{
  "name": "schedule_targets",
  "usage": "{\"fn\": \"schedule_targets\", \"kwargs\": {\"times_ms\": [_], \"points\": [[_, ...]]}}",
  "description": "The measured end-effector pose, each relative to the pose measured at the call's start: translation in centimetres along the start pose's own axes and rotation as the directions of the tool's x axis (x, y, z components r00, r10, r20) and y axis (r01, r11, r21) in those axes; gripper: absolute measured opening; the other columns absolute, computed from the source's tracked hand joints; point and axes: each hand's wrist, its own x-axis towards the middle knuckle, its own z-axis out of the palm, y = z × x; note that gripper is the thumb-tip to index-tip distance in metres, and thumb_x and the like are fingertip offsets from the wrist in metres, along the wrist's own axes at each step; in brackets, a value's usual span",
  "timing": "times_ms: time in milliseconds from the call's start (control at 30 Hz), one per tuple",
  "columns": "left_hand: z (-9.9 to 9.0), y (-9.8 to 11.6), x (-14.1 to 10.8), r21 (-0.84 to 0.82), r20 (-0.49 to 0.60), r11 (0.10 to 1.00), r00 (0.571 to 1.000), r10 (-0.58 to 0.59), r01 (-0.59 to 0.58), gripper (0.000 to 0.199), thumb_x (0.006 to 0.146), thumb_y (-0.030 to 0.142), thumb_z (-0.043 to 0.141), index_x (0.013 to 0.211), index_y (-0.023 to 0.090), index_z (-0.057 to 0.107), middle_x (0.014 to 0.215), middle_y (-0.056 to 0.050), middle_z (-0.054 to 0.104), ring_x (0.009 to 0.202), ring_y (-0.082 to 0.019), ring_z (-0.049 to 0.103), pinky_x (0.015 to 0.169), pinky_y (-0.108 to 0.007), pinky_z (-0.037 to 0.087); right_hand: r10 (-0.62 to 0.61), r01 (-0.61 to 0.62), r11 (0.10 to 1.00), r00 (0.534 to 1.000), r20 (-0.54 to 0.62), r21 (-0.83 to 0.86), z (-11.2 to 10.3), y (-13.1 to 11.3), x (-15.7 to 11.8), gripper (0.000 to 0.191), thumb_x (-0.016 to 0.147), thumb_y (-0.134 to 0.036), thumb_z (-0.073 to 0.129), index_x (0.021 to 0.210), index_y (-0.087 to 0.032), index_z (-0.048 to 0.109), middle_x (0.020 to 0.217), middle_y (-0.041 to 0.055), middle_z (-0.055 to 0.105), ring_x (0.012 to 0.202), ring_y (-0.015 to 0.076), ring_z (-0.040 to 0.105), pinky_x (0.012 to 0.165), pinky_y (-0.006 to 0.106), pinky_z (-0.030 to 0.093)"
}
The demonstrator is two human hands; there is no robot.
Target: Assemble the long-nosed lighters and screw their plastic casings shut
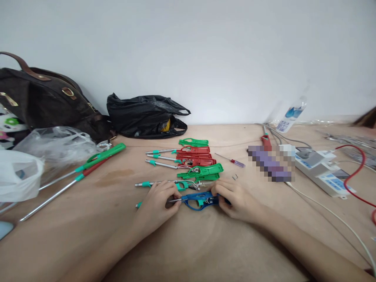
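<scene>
A blue lighter with a long metal tube lies between my two hands near the front of the table. My left hand is closed around its tube, fingers pinching it close to the blue handle. The handle's rear end is gripped by my right hand, whose fingers curl over it. A green trigger and some inner parts show in the open side of the handle. Just beyond lies another opened lighter with loose wires. Further back are green handle shells and opened red lighters.
A small screwdriver and tiny metal pieces lie behind my right hand. Two long lighters rest at left near plastic bags. A black bag and backpack stand behind. Power strips with cables lie right.
</scene>
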Motion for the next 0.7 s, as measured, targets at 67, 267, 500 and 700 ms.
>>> {"fn": "schedule_targets", "kwargs": {"times_ms": [67,267,500,700], "points": [[-0.04,0.04,0.04,0.005,-0.003,1.0,1.0,-0.002,0.002,0.01,0.08,0.013,0.055,0.076,0.021,0.06,0.082,0.001,0.064,0.083,-0.02,0.056,0.072,-0.032,0.034,0.025,-0.027,0.999,0.998,0.053,0.034,-0.29,-0.05,0.15,0.029,0.07,0.0,0.039,0.087,-0.021,0.05,0.082,0.0049,0.062,0.076,0.0188,0.057,0.065,0.031,0.048],[-0.06,0.06,0.12,0.002,0.017,1.0,1.0,-0.001,0.001,0.014,0.077,0.011,0.051,0.077,0.021,0.061,0.084,0.0,0.065,0.084,-0.02,0.056,0.072,-0.032,0.035,0.025,-0.042,0.99,0.991,0.129,0.133,-0.66,-0.62,0.52,0.019,0.075,-0.005,0.048,0.084,-0.022,0.049,0.098,0.006,0.065,0.088,0.0195,0.06,0.074,0.032,0.049],[0.11,-0.13,0.01,0.016,0.009,1.0,1.0,0.015,-0.015,0.01,0.08,0.014,0.053,0.077,0.021,0.06,0.085,0.0,0.065,0.084,-0.021,0.056,0.072,-0.033,0.034,0.046,-0.063,0.991,0.988,0.148,0.116,0.03,-0.68,0.47,0.008,0.093,-0.02,0.049,0.097,-0.02,0.056,0.102,0.0084,0.066,0.096,0.0212,0.062,0.081,0.036,0.053],[0.19,-0.17,0.03,0.078,-0.011,0.994,0.997,0.078,-0.077,0.012,0.081,0.015,0.05,0.078,0.021,0.06,0.085,-0.001,0.066,0.086,-0.02,0.056,0.073,-0.033,0.033,-0.004,-0.006,0.996,0.994,0.105,0.092,0.25,-0.48,0.46,0.018,0.097,-0.022,0.048,0.11,-0.019,0.059,0.11,0.0087,0.068,0.103,0.0213,0.063,0.086,0.038,0.054]]}}
